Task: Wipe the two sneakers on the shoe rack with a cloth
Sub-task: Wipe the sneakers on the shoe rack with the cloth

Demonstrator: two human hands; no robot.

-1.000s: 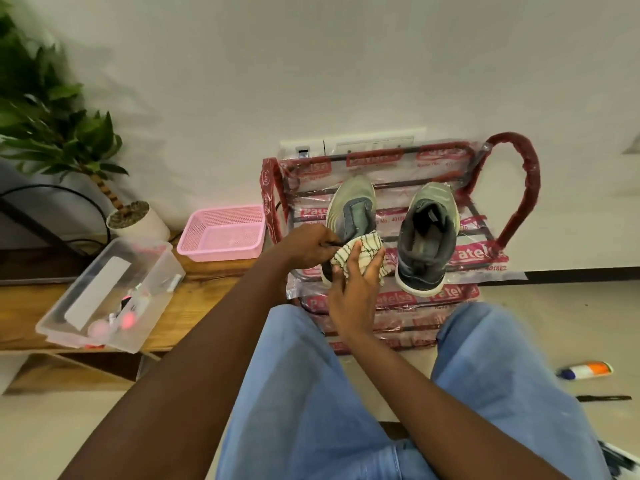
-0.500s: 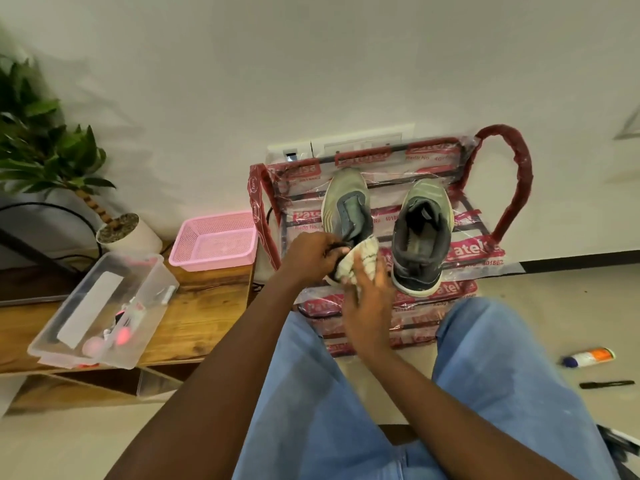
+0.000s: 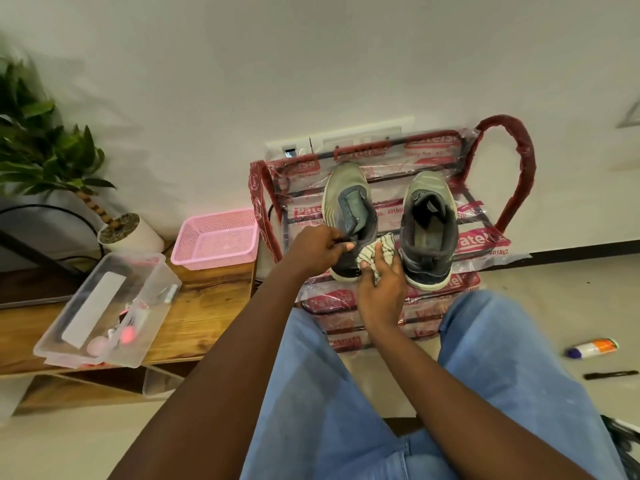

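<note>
Cloth [image 3: 375,252], cream with dark stripes, is bunched in the grip of the right hand [image 3: 381,292] at frame centre, just past the blue-jeaned knees. It is pressed against the inner heel side of the first sneaker [image 3: 346,199]. The left hand [image 3: 313,251] sits just left of it, fingers curled, its grip pinching that sneaker's dark collar. Just right of the cloth stands the second sneaker [image 3: 429,230], heel toward the camera. Both grey-green shoes rest side by side on the top tier of the shoe rack [image 3: 519,174], a red frame wrapped in printed plastic, set against the white wall. At lower left a wooden counter [image 3: 207,313] carries a clear plastic box [image 3: 104,306]. Farther back on it are a pink basket [image 3: 218,237] and a potted plant [image 3: 128,230]. On the floor at right lie a small tube [image 3: 592,348] and a black pen [image 3: 609,374].
</note>
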